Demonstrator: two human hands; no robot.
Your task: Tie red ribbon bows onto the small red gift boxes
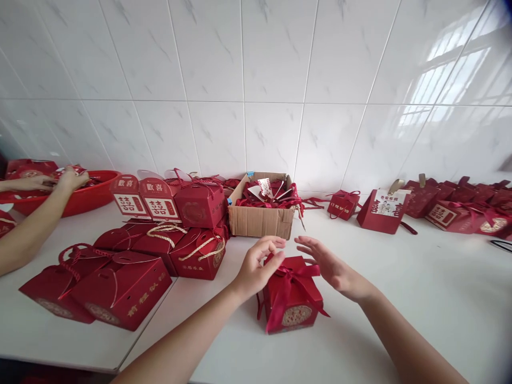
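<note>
The left hand (256, 265) hangs loosely curled over the back left corner of a small red gift box (291, 296), fingers bent and parted, thumb tip touching or just above the ribbon (294, 277) tied on top; it clamps nothing. The right hand (331, 266) is flat and open, fingers stretched toward the left hand, palm turned down and inward, hovering just over the box's right top edge (whether it brushes the bow I cannot tell). Both forearms come up from the lower edge and meet over the box.

The box stands upright on the white table (440, 298), close to the near edge, its medallion-printed face toward the viewer and a little rightward. It is roughly cube-shaped, so no long axis stands out; the ribbon tails trail down its front and left side.

Behind it sits an open cardboard carton (260, 218) full of red ribbons and cards. To the left lie finished red boxes with rope handles (198, 256), some upright, some tipped over. Farther left another person's hands (60, 180) reach into a red basin (86, 194). More red boxes (452, 210) line the tiled wall (256, 80) on the right.
</note>
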